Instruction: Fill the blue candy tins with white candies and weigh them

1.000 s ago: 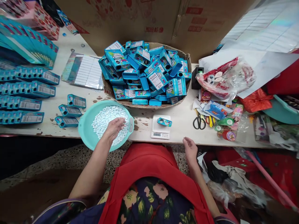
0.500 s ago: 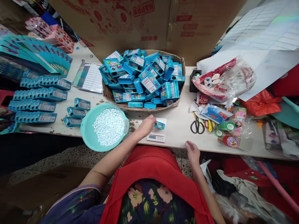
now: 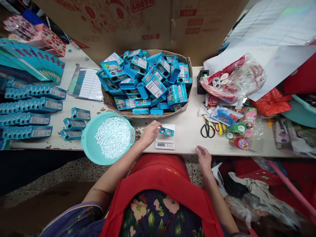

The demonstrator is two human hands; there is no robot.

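Note:
A small blue candy box (image 3: 166, 131) lies on the white digital scale (image 3: 169, 145), its round hole facing left. Just left of that hole is my left hand (image 3: 149, 134), thumb and fingers pinched together; whatever they may hold is too small to make out. Beneath and left of my left forearm stands a turquoise basin (image 3: 86, 144) with pale blue candies (image 3: 112, 137) in it. My right hand (image 3: 204, 158) rests at the table's front edge, right of the scale, palm partly up with loosely curled, parted fingers and nothing in them.
Behind the scale, a cut-down carton (image 3: 148, 116) is heaped with blue boxes. More boxes (image 3: 39, 131) stand in rows at left, with several loose ones (image 3: 75, 123) by the basin. Scissors (image 3: 207, 129), tape rolls (image 3: 238, 128) and plastic-wrapped goods (image 3: 234, 79) lie at right.
My left hand has drawn back slightly left from the box, so its hole now shows. The camera view has shifted a little. My right hand stays almost in place.

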